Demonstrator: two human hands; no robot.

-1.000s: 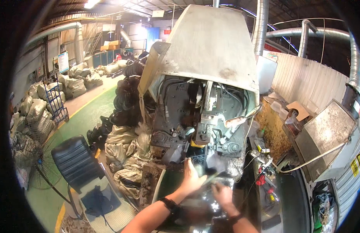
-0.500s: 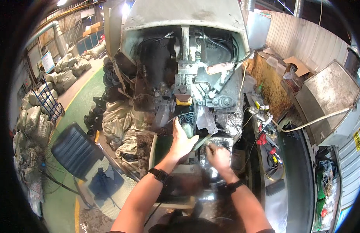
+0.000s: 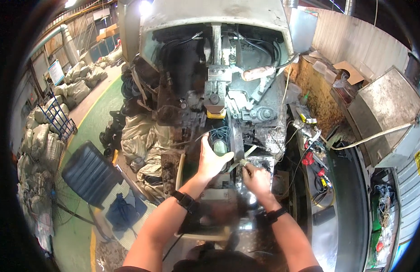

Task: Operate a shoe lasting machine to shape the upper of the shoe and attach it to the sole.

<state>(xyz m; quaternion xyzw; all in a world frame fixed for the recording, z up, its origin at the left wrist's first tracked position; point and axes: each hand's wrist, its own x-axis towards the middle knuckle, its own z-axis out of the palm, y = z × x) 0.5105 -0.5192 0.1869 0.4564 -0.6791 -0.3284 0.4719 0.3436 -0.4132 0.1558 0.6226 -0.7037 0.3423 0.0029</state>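
Note:
A shoe [image 3: 220,147] with a greenish toe and dark laces [image 3: 220,132] sits in the middle of the machine [image 3: 217,75], below its yellow-edged block [image 3: 215,114]. Around the shoe's left side and toe curves my left hand [image 3: 212,161], fingers along the side and thumb stretched to the right under the toe. My right hand [image 3: 256,179] is closed round a small tool [image 3: 243,162] with a pale end, just right of the toe. Most of that tool is hidden in the fist, so its kind cannot be told. Both wrists wear dark bands.
A black chair [image 3: 91,173] stands at the left by light cloth sacks [image 3: 142,143]. On the right, a narrow bench holds red-handled tools [image 3: 308,157] and a dark flat device [image 3: 323,216]. Beyond it stands a metal box [image 3: 386,113]. A shiny metal block [image 3: 263,165] lies beside my right hand.
The metal plate right of the shoe has shifted and now looks narrower, closer to the shoe. My right hand and its tool have moved slightly; my left hand stays at the shoe.

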